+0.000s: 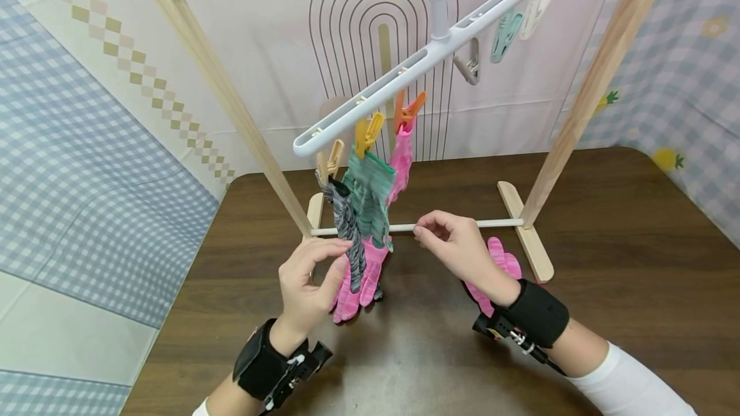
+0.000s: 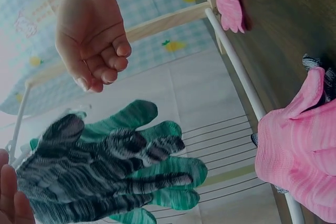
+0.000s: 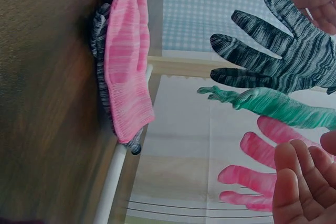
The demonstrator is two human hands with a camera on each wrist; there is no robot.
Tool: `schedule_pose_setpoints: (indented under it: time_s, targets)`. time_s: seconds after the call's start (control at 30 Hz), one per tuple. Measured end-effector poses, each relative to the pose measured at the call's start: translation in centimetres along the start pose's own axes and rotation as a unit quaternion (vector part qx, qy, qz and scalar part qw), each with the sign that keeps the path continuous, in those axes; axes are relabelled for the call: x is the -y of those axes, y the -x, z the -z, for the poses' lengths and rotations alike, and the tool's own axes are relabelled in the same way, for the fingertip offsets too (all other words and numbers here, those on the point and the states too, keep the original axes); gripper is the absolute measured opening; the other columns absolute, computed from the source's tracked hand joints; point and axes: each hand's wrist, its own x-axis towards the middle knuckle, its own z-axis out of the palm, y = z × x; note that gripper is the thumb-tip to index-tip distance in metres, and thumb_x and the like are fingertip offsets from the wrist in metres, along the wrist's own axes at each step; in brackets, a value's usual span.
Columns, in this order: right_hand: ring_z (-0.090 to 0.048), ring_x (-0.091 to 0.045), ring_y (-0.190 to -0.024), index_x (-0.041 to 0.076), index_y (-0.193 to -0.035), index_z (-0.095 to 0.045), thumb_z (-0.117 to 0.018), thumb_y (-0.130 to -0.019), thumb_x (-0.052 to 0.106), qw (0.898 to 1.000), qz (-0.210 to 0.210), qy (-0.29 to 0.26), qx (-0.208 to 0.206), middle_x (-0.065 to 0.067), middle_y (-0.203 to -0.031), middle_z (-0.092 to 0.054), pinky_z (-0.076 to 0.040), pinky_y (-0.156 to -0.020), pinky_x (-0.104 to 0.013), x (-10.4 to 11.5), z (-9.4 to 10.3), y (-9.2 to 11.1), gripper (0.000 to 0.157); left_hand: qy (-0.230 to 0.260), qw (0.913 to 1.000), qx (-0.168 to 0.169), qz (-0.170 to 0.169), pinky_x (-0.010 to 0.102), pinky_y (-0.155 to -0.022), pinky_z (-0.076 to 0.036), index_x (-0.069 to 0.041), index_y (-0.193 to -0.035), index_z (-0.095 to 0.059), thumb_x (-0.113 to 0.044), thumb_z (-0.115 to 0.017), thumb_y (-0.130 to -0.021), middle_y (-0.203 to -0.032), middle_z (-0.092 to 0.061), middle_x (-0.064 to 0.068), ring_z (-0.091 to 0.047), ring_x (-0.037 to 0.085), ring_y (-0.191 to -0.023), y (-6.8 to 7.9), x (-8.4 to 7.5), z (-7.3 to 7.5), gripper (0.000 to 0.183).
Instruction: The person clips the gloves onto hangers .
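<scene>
My left hand [image 1: 312, 275] is beside a black-and-grey knit glove [image 1: 348, 226], fingers loosely bent with a gap between them and the thumb. That glove hangs from a beige clothespin [image 1: 334, 158]. Behind it a green glove [image 1: 370, 191] hangs from a yellow clothespin [image 1: 370, 133], and a pink glove [image 1: 401, 159] from an orange one. My right hand [image 1: 457, 242] hovers right of them with loosely curled fingers, holding nothing visible. Below the hanging gloves, another pink glove [image 2: 299, 145] lies on the table over a dark knit one.
The white hanger [image 1: 428, 56] slants under the top bar of a wooden rack [image 1: 231, 108]. Unused clips, one of them teal [image 1: 507, 36], hang at its right end. A further pink glove [image 1: 503, 259] lies by my right wrist on the brown table [image 1: 624, 262].
</scene>
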Motion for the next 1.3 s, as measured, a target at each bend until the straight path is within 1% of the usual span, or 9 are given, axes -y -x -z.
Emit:
schedule_pose_setpoints:
  time_s: [0.27,0.37,0.5,0.63,0.73,0.83,0.97,1.1,1.3]
  targets:
    - [-0.05,-0.01,-0.056,0.01,-0.082,-0.063,-0.062,-0.083,0.013,1.0,-0.004,0.014,0.002,0.003,-0.065,-0.059,-0.039,-0.049,-0.026,-0.8,0.0,0.3,0.003,0.001,0.9969,0.037,-0.07,0.032,-0.067,-0.051,0.003,-0.084,-0.062,-0.012,-0.058,-0.085,-0.081,-0.065,0.016,-0.062,0.024,-0.075,0.3,-0.4,-1.1,0.015]
    - [-0.049,-0.01,-0.056,0.009,-0.082,-0.064,-0.062,-0.083,0.013,1.0,-0.003,0.017,0.002,0.003,-0.065,-0.058,-0.039,-0.049,-0.026,-1.0,0.0,0.3,0.004,-0.002,0.994,0.068,-0.086,0.034,-0.067,-0.051,0.002,-0.087,-0.062,-0.01,-0.058,-0.084,-0.083,-0.066,0.015,-0.062,0.023,-0.077,0.3,-0.6,-1.5,0.013]
    - [-0.047,-0.009,-0.055,0.008,-0.082,-0.064,-0.063,-0.082,0.012,1.0,-0.002,0.023,0.0,0.004,-0.064,-0.057,-0.038,-0.048,-0.026,-1.2,0.1,0.4,0.004,-0.013,0.9893,0.112,-0.093,0.034,-0.07,-0.051,0.0,-0.091,-0.063,-0.01,-0.057,-0.084,-0.088,-0.067,0.013,-0.063,0.02,-0.083,0.4,-1.0,-2.0,0.013]
    - [-0.045,-0.008,-0.053,0.009,-0.081,-0.064,-0.063,-0.082,0.013,1.0,0.004,0.031,-0.003,0.004,-0.063,-0.056,-0.037,-0.047,-0.026,-1.5,0.1,0.5,0.004,-0.027,0.9832,0.161,-0.081,0.032,-0.074,-0.051,-0.003,-0.096,-0.062,-0.011,-0.058,-0.084,-0.094,-0.067,0.011,-0.061,0.016,-0.09,0.6,-1.2,-2.4,0.015]
    - [-0.046,-0.008,-0.053,0.009,-0.08,-0.064,-0.062,-0.082,0.012,0.999,0.006,0.032,-0.001,0.004,-0.063,-0.057,-0.038,-0.047,-0.026,-1.7,0.2,0.6,0.004,-0.056,0.9764,0.196,-0.071,0.031,-0.078,-0.051,-0.005,-0.1,-0.062,-0.013,-0.058,-0.084,-0.099,-0.066,0.008,-0.059,0.014,-0.096,0.8,-1.3,-2.5,0.018]
    - [-0.047,-0.008,-0.054,0.009,-0.08,-0.064,-0.062,-0.083,0.012,0.999,0.002,0.037,0.001,0.004,-0.064,-0.058,-0.038,-0.048,-0.026,-2.0,0.2,0.7,0.004,-0.086,0.9701,0.218,-0.064,0.031,-0.081,-0.05,-0.006,-0.103,-0.061,-0.015,-0.058,-0.084,-0.103,-0.065,0.007,-0.058,0.013,-0.099,1.0,-1.2,-2.6,0.021]
    - [-0.047,-0.007,-0.054,0.01,-0.079,-0.063,-0.061,-0.083,0.012,0.999,-0.003,0.046,0.002,0.005,-0.064,-0.057,-0.039,-0.048,-0.026,-2.1,0.2,0.8,0.005,-0.104,0.9647,0.235,-0.059,0.031,-0.084,-0.049,-0.006,-0.105,-0.06,-0.016,-0.058,-0.084,-0.106,-0.065,0.007,-0.058,0.014,-0.101,1.1,-1.1,-2.7,0.023]
    - [-0.046,-0.008,-0.055,0.01,-0.079,-0.063,-0.061,-0.083,0.013,0.999,-0.005,0.048,0.004,0.005,-0.065,-0.057,-0.039,-0.049,-0.027,-2.2,0.3,0.9,0.005,-0.113,0.9617,0.244,-0.054,0.031,-0.084,-0.048,-0.006,-0.105,-0.06,-0.016,-0.058,-0.084,-0.108,-0.064,0.007,-0.057,0.015,-0.101,1.0,-0.8,-2.7,0.023]
    - [-0.048,-0.009,-0.056,0.009,-0.081,-0.064,-0.062,-0.083,0.012,0.999,-0.025,0.036,0.01,0.003,-0.066,-0.058,-0.04,-0.05,-0.027,-2.3,0.3,1.0,0.005,-0.122,0.964,0.235,-0.022,0.033,-0.082,-0.049,-0.006,-0.105,-0.06,-0.018,-0.058,-0.085,-0.11,-0.063,0.008,-0.058,0.016,-0.1,0.5,-0.1,-2.3,0.024]
